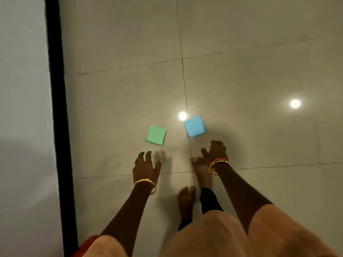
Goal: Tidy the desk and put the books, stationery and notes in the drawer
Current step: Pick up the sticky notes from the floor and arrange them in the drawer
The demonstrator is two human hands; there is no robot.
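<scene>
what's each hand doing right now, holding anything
Left hand: open, holding nothing, fingers spread, reaching toward the green square pad of sticky notes on the floor.
Right hand: open, holding nothing, just short of the blue square pad of sticky notes.

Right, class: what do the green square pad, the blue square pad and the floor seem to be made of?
Green square pad: probably matte paper; thin stacked edges show.
Blue square pad: likewise, sheets slightly fanned.
Floor: likely polished tile; grout lines, mirrored lamps.

right foot (202, 173) half behind right wrist, elbows under sleeves
</scene>
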